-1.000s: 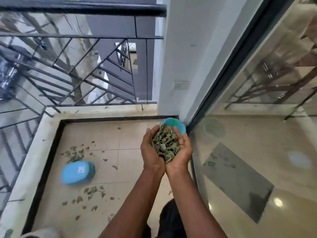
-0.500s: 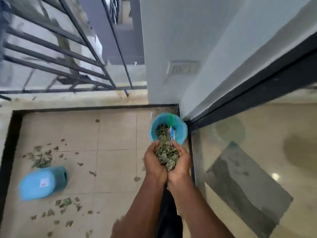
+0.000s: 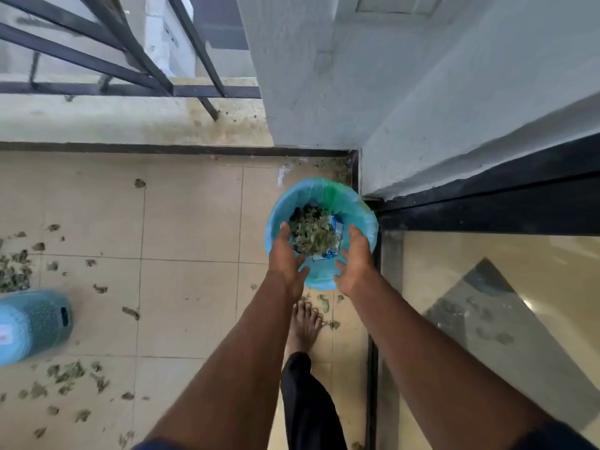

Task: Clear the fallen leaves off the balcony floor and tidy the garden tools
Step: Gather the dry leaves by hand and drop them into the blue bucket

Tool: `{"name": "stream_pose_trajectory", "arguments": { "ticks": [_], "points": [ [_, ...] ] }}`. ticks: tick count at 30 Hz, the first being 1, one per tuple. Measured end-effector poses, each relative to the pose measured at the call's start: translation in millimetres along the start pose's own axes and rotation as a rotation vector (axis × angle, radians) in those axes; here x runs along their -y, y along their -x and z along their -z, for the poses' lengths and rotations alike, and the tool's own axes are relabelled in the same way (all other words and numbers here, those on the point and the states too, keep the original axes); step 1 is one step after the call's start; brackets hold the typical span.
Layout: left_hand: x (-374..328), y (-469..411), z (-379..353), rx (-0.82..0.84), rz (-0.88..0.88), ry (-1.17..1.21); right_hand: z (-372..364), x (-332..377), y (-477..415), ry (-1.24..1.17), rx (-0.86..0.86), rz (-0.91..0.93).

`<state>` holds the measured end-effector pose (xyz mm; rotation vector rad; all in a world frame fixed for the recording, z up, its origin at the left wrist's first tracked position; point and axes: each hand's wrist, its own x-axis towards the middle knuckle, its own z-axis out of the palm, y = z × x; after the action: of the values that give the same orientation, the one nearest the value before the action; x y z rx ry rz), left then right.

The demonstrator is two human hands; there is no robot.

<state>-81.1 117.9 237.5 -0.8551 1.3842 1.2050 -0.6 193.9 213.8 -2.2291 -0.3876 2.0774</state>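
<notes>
A round blue bin (image 3: 354, 203) with a green liner stands in the balcony corner by the wall. A heap of dry green leaves (image 3: 312, 234) lies inside it. My left hand (image 3: 287, 258) and my right hand (image 3: 355, 258) hover over the bin's near rim, apart, palms facing each other, fingers spread, holding nothing. More fallen leaves (image 3: 69, 378) are scattered over the beige tiles at the left, and a few leaves (image 3: 324, 303) lie by my bare foot (image 3: 305, 326).
A light blue plastic container (image 3: 31, 323) lies on its side at the left edge. A black metal railing (image 3: 130, 63) on a concrete ledge closes the far side. The grey wall (image 3: 324, 76) and a glass sliding door (image 3: 487, 319) bound the right.
My cupped hands carried the leaves to the bin, then parted. The leaves have dropped into the bin and both hands are now empty.
</notes>
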Motion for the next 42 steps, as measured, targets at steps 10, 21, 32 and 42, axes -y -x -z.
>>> {"name": "stream_pose_trajectory", "arguments": {
  "ticks": [10, 21, 32, 42],
  "points": [
    [-16.9, 133.3, 63.6, 0.085, -0.208, -0.182, 20.7, -2.6, 106.0, 0.354, 0.161, 0.239],
    [7.5, 375.0, 179.0, 0.021, -0.718, -0.156, 35.7, -69.0, 338.8, 0.832, 0.352, 0.9],
    [65.4, 554.5, 399.0, -0.607, -1.26, -0.326, 2.0, -222.2, 546.7, 1.138, 0.814, 1.391],
    [189.1, 631.5, 538.6, -0.979, -1.245, -0.089, -14.1, -389.7, 644.3, 1.392, 1.272, 1.469]
  ]
}}
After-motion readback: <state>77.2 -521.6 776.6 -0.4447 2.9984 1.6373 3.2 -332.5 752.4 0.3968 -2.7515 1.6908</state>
